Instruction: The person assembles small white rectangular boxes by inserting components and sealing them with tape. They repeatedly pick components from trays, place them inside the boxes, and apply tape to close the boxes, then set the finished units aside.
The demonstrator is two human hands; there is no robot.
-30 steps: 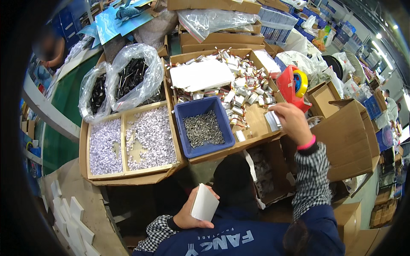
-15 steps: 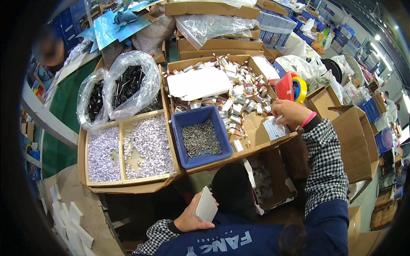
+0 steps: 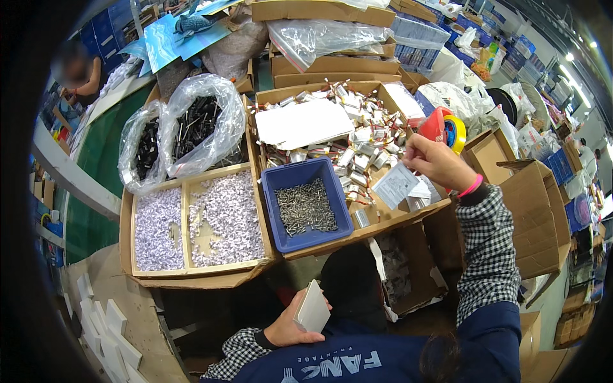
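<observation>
Small white box [image 3: 312, 307] sits low near the person's lap, the left hand [image 3: 290, 325] curled around its edge, keeping it upright and within reach. Up at the cardboard tray [image 3: 383, 220], the right hand [image 3: 435, 163] pinches a clear packet [image 3: 396, 185], fingers closed on its corner, lifting it just beside the blue bin [image 3: 274, 220] of metal screws [image 3: 305, 206].

Black-and-white checked sleeves under a navy vest with white lettering, pink band on the right wrist
</observation>
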